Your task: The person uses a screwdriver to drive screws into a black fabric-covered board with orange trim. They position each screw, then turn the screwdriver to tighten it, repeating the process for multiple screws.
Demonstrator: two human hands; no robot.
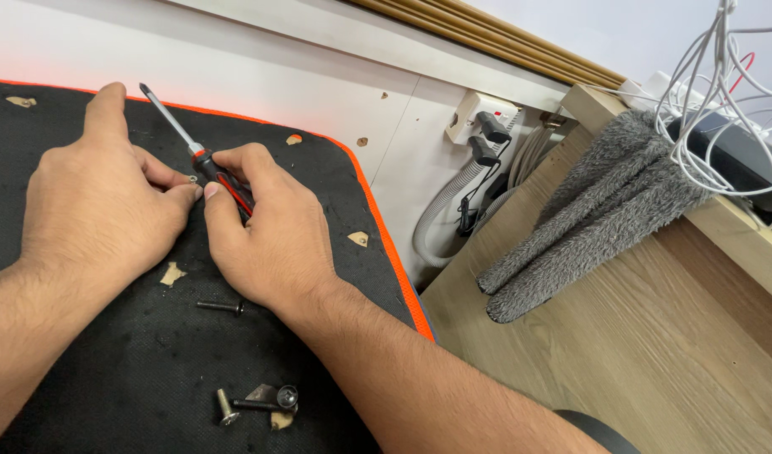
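We look down on a wooden bench [621, 336] that fills the 4 o'clock part of the view. Over its 9 o'clock half lies a large black fabric panel with an orange edge [108, 353]; small wood chips dot the cloth.

At 2 o'clock a grey fuzzy cloth [587, 210] hangs over a raised wooden ledge, with a tangle of white cables [722, 92] above it. At 12 to 1 o'clock a white wall socket with black plugs [485, 122] sits beside a grey ribbed hose [440, 214].

Both our hands rest on the black panel. Our left hand [96, 197] lies palm down at 10 o'clock, fingers curled, its fingertips pinched at a small fitting in the cloth; we cannot tell whether it grips anything. Our right hand [264, 231], just beside it and touching at the fingertips, is clenched around the black-and-red handle of a screwdriver [192, 147], whose metal shaft points up toward 11 o'clock.

Near our right wrist lies a dark bolt [220, 307]. At 6 o'clock lie a second dark bolt [264, 402] and a silver screw [226, 408].
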